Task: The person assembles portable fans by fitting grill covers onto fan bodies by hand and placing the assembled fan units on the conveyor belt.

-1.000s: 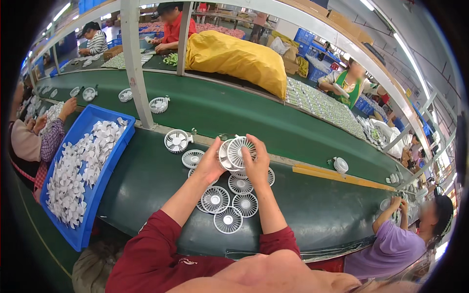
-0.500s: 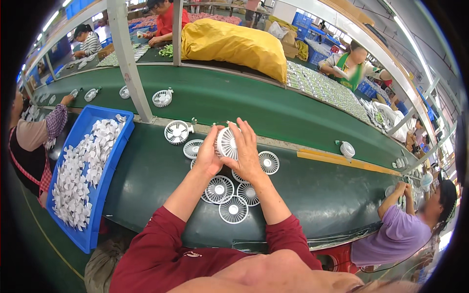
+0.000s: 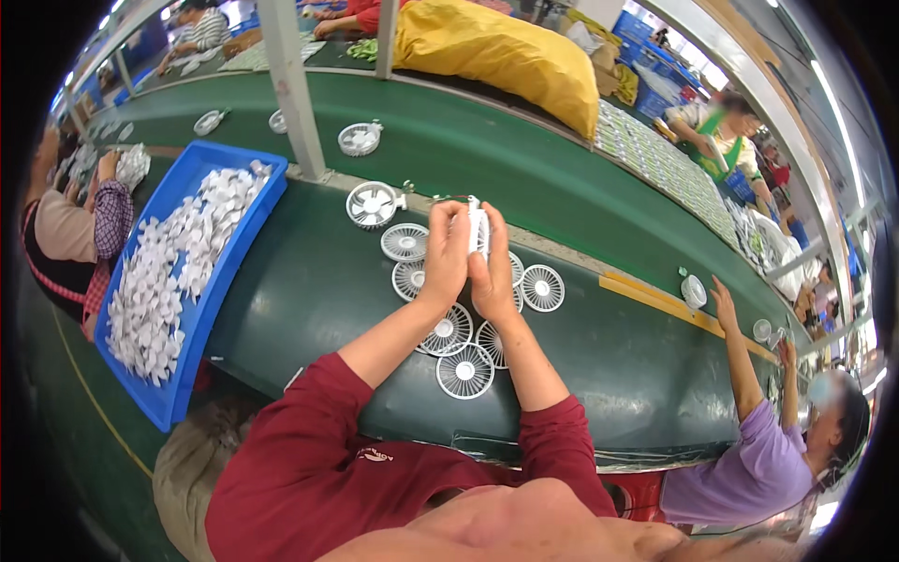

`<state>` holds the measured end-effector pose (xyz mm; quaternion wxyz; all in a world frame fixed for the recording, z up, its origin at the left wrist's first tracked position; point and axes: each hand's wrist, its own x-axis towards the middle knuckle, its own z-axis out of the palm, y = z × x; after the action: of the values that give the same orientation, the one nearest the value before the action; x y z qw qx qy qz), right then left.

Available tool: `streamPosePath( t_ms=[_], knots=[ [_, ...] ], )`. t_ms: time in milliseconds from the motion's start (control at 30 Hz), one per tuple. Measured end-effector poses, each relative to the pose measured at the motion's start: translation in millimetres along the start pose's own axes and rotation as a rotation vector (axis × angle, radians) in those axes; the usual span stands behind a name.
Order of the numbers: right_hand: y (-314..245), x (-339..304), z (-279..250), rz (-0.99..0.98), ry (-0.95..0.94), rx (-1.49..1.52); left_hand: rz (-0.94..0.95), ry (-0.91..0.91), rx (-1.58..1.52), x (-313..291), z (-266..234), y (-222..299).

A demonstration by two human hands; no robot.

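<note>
Between my two hands a small white fan head (image 3: pixel 478 229) is held up nearly edge-on over the work surface. My left hand (image 3: pixel 446 253) closes on its left side, and my right hand (image 3: pixel 491 272) presses from the right with the thumb toward me. Beneath and around my wrists lie several round white fan grilles (image 3: pixel 464 372), some overlapping and partly hidden by my forearms. Left of my hands rests a white fan housing (image 3: pixel 372 204) with its blades showing and a small connector at its side.
A blue bin (image 3: pixel 186 361) heaped with white fan blades (image 3: pixel 154 309) stands at the left. Beyond my hands runs a green conveyor (image 3: pixel 468 159) carrying fan housings (image 3: pixel 360 139). A grey post (image 3: pixel 292 94) rises between. At right, a person in purple (image 3: pixel 749 468) reaches toward the belt.
My hands have turned the fan head from its grille facing me to nearly edge-on. The view has shifted. The person in purple now stretches an arm toward a fan on the belt.
</note>
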<state>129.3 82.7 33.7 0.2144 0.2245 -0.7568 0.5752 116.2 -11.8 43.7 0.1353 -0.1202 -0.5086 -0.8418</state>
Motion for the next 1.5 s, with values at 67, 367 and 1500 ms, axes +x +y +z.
streamPosePath(
  t_ms=[67,367,1500],
  knots=[
    [3,5,-4,0.116,-0.059,0.027,-0.016,-0.084,0.144,11,-18,-9],
    [85,1,-127,0.177,0.525,-0.997,0.496,0.002,1.168,83,-110,-16],
    [-20,17,-32,-0.138,0.279,-0.449,-0.683,-0.288,-0.523,33,-24,-13]
  ],
)
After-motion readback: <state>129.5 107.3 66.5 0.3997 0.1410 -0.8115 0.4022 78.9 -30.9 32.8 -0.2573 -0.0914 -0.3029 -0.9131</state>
